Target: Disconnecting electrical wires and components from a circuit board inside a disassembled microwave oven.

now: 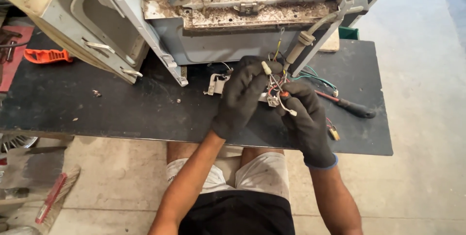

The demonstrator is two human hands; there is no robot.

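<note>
Head view: both gloved hands met over the dark desk (97, 113), in front of a dismantled, rusted appliance casing (228, 26). The left hand (242, 94) was closed around a bundle of thin wires (277, 85) with a pale connector at its fingertips. The right hand (306, 118) pinched a small metal part (273, 100) on the same bundle, which hung just above the desk, still tethered to the casing.

Judged: the wires were light, limp and easily strained; the connector bodies gave a firmer hold than the strands. A red-handled screwdriver (347, 104) lay near the right hand; an orange tool (47, 56) sat well apart.
</note>
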